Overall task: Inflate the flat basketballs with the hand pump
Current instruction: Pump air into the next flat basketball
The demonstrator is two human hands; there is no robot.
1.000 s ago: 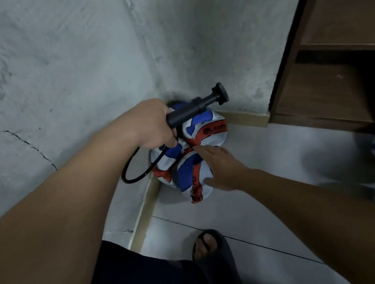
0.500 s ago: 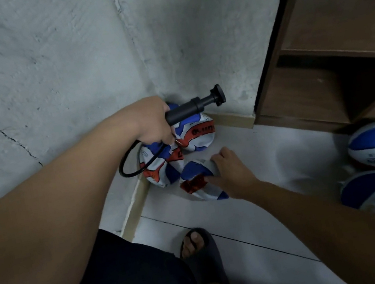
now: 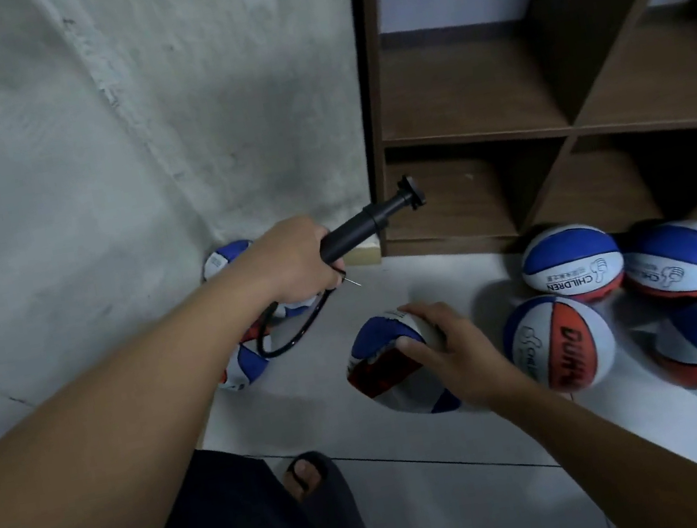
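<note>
Pale tiled floor [image 3: 426, 506], concrete wall [image 3: 39, 155]; left fingers [image 3: 322, 284] around pump [image 3: 359, 227], right fingers [image 3: 416, 342] gripping flat ball [image 3: 382, 360].

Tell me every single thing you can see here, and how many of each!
flat ball: one, blue, white and red, caved in, on the floor under the right hand.
balls by the wall: at least two, blue, white and red, partly hidden behind the left arm.
round balls: at least four, blue, white and orange-red, heaped on the floor by the shelf.
hand pump: one, black, with a looped hose and a bare needle tip.
shelf: one, brown wood, open cubbies, on the right.
wall: grey, rough, cracked.
floor: pale tiles.
sandal: one, dark, on a foot.
left hand: grips the pump.
right hand: holds the flat ball.
</note>
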